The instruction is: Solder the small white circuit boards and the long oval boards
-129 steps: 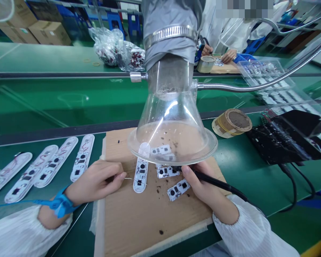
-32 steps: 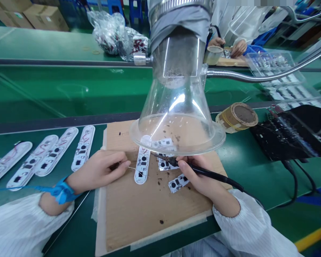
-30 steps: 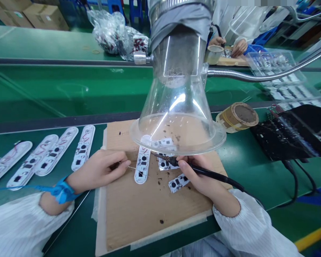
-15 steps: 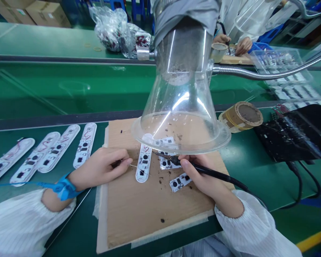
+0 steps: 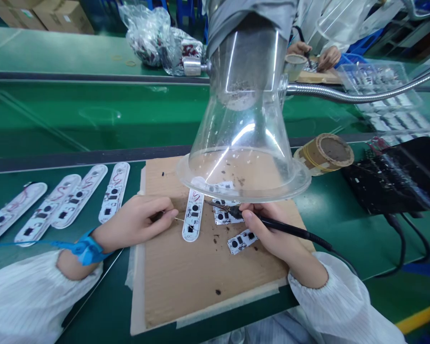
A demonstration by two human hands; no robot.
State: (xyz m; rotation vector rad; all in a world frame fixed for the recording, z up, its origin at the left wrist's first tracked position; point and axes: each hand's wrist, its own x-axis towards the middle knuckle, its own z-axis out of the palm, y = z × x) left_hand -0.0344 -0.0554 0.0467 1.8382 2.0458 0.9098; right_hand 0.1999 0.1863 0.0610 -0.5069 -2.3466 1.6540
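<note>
My left hand is closed in a pinch on a thin strand of solder wire, whose end reaches the white strip with a circuit board in front of me. A soldering iron is held like a pen in my right hand; its tip points left, near the strip's right edge. Whether the tip touches anything I cannot tell. Under and beside the iron lie small white circuit boards, some partly covered by the iron and the clear hood. All of these rest on a brown cardboard sheet.
A clear fume hood hangs over the cardboard's far part. Several white strips lie on the left. On the right stand a tape-wrapped round pot and a black box with cables. Across the bench, a co-worker's hands are at work.
The view has shifted very slightly. Both hands, the solder wire and the soldering iron stay almost where they were.
</note>
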